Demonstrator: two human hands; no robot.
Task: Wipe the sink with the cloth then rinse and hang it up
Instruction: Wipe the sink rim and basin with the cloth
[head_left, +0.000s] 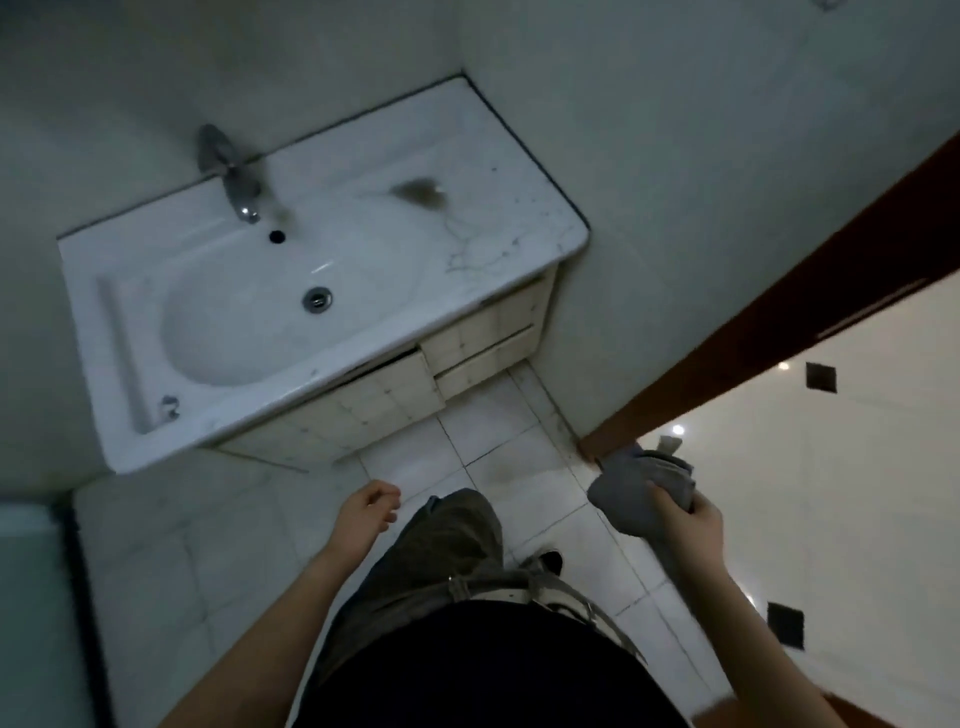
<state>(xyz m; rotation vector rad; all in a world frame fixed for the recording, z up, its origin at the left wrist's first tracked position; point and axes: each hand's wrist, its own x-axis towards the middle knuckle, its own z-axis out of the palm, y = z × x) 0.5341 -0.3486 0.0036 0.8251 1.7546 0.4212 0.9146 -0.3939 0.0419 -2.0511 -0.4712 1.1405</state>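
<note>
Two hands hang in front of the person's dark top and grey trousers. The right hand has its fingers wrapped round a bunched grey cloth, held low at the person's side and well apart from the sink, so it seems to be carried to the work rather than in use. The left hand holds nothing, its fingers loosely curled, probably kept free for the tap. Under them lies a floor of pale tiles with dark grout, and to the right a brown door frame opens onto a brighter, glossy floor with small black insets. Beyond stands a cream cabinet, one drawer slightly ajar, carrying the white sink, whose oval bowl has a metal drain at its bottom and an overflow hole above. The flat top to the right of the bowl shows hairline cracks, specks and a dark brownish smudge, likely the spot needing most wiping. Farthest back, a chrome tap rises at the rear edge against plain pale walls in a dim corner. Wiping looks not yet begun, and no hook or rail for hanging shows.
</note>
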